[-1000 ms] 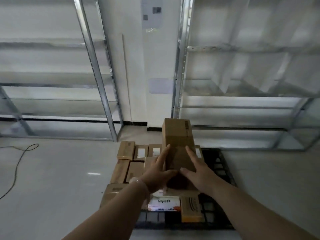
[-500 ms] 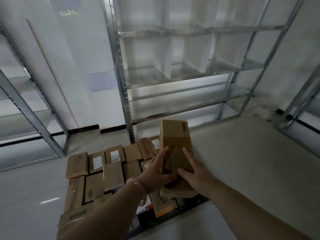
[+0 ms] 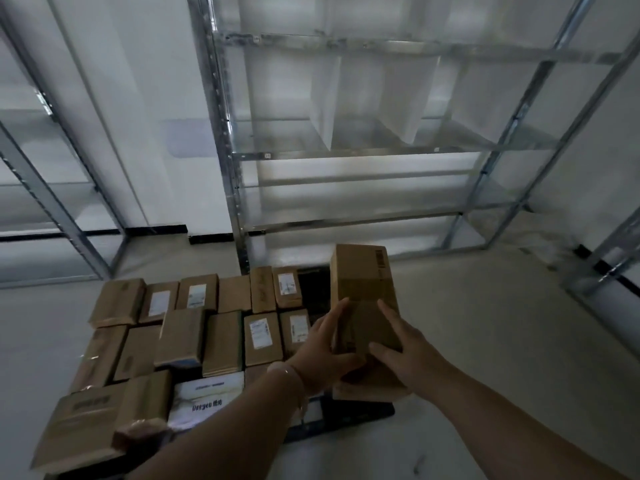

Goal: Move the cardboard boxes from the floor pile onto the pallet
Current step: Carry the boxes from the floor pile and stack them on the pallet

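Note:
I hold a tall brown cardboard box [image 3: 362, 285] upright, tilted slightly, over the right end of the black pallet [image 3: 346, 415]. My left hand [image 3: 320, 348] grips its left side and my right hand [image 3: 403, 351] grips its right side near the bottom. Several brown boxes [image 3: 194, 327] lie packed in rows on the pallet to the left, along with a white printed box [image 3: 204, 401]. A dark gap of bare pallet [image 3: 311, 289] shows just left of the held box.
Metal shelving racks [image 3: 346, 154] stand against the wall behind the pallet, with another rack [image 3: 52, 202] at the left and one [image 3: 616, 258] at the right edge. Pale floor [image 3: 502, 341] spreads to the right of the pallet.
The view has swung so the pallet sits lower left and more rows of boxes show. Both hands keep the same grip on the tall box, now at the pallet's right end.

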A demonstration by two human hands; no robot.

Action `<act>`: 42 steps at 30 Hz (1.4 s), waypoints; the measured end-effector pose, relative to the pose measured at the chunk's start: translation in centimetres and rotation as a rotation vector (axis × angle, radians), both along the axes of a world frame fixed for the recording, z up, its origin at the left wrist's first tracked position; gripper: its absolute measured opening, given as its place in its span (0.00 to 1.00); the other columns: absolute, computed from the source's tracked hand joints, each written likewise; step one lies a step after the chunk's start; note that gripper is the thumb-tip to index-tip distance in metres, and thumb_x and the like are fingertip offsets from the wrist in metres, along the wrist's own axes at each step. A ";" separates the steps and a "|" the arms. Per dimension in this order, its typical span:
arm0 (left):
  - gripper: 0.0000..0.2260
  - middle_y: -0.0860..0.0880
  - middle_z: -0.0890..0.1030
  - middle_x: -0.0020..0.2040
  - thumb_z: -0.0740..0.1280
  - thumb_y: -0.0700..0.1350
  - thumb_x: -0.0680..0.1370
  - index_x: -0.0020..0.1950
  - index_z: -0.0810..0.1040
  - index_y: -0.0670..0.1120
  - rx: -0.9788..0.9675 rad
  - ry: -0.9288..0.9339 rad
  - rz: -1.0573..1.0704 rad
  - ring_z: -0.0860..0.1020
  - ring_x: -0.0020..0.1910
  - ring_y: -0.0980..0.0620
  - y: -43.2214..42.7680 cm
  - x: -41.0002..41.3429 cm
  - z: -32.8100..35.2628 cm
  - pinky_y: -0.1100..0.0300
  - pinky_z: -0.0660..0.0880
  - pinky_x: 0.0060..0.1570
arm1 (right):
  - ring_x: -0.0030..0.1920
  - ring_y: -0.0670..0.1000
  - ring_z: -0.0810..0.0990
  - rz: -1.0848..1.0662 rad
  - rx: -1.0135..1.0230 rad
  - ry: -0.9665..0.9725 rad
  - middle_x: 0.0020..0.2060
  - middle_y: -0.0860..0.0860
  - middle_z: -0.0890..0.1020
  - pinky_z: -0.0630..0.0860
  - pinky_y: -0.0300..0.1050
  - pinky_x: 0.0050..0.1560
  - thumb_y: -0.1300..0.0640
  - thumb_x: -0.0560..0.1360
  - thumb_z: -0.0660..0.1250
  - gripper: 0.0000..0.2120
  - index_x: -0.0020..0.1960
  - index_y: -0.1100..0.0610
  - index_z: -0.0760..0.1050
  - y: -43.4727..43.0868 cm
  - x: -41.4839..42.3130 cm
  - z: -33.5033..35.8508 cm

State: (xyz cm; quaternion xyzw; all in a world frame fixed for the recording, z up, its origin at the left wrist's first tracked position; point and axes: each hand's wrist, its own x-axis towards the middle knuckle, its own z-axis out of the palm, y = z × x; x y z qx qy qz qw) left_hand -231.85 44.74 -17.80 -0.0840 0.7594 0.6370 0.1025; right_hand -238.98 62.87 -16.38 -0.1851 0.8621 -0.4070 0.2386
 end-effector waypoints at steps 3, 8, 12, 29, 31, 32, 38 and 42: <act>0.40 0.50 0.54 0.75 0.72 0.41 0.74 0.73 0.53 0.69 0.017 -0.030 0.041 0.66 0.70 0.41 0.9 -1.6 -0.9 0.42 0.77 0.60 | 0.69 0.51 0.68 0.029 0.007 -0.011 0.74 0.50 0.63 0.71 0.50 0.68 0.45 0.79 0.66 0.37 0.78 0.34 0.47 0.8 -2.1 -1.1; 0.40 0.50 0.54 0.75 0.72 0.41 0.74 0.74 0.54 0.69 0.051 -0.093 0.072 0.67 0.68 0.43 0.1 -4.8 -2.6 0.45 0.79 0.57 | 0.67 0.50 0.70 0.066 0.004 -0.058 0.74 0.48 0.62 0.73 0.47 0.65 0.44 0.79 0.66 0.36 0.77 0.30 0.46 -0.1 -5.7 -3.9; 0.39 0.50 0.54 0.75 0.72 0.41 0.74 0.70 0.54 0.73 0.081 -0.116 0.100 0.67 0.68 0.42 -1.6 -8.3 -4.4 0.44 0.78 0.58 | 0.66 0.50 0.70 0.096 0.012 -0.097 0.74 0.48 0.62 0.74 0.49 0.66 0.44 0.79 0.66 0.36 0.76 0.30 0.46 -2.2 -10.0 -5.7; 0.42 0.51 0.54 0.75 0.69 0.41 0.76 0.75 0.47 0.71 0.110 -0.182 0.139 0.64 0.71 0.43 -8.1 -26.1 -7.1 0.41 0.75 0.62 | 0.64 0.50 0.72 0.144 0.136 -0.038 0.75 0.48 0.62 0.75 0.49 0.62 0.41 0.79 0.62 0.36 0.73 0.26 0.37 -9.3 -27.5 -7.6; 0.40 0.51 0.53 0.76 0.68 0.43 0.77 0.75 0.46 0.70 0.045 -0.187 0.159 0.63 0.71 0.44 -8.2 -28.0 -8.7 0.42 0.73 0.64 | 0.65 0.51 0.72 0.165 0.169 -0.046 0.75 0.48 0.62 0.74 0.50 0.64 0.41 0.79 0.62 0.36 0.71 0.26 0.38 -9.9 -30.0 -8.9; 0.39 0.51 0.52 0.77 0.68 0.43 0.77 0.75 0.46 0.70 0.018 -0.200 0.180 0.62 0.71 0.44 -8.2 -29.1 -9.6 0.43 0.73 0.65 | 0.65 0.51 0.72 0.174 0.189 -0.059 0.75 0.49 0.62 0.74 0.51 0.65 0.41 0.79 0.62 0.36 0.72 0.26 0.38 -10.3 -31.3 -9.6; 0.37 0.61 0.44 0.78 0.68 0.44 0.77 0.73 0.53 0.73 0.028 -0.316 0.362 0.61 0.72 0.46 -8.7 -37.8 -14.6 0.52 0.78 0.59 | 0.68 0.53 0.69 0.304 0.254 -0.111 0.77 0.49 0.57 0.73 0.54 0.66 0.42 0.80 0.61 0.35 0.69 0.24 0.36 -13.2 -41.8 -15.6; 0.36 0.64 0.42 0.77 0.67 0.48 0.77 0.73 0.50 0.74 -0.043 -0.364 0.460 0.58 0.75 0.47 -9.5 -43.9 -20.1 0.56 0.71 0.65 | 0.58 0.49 0.72 0.356 0.263 -0.188 0.78 0.48 0.56 0.77 0.46 0.56 0.43 0.81 0.60 0.36 0.67 0.22 0.35 -15.9 -48.7 -21.4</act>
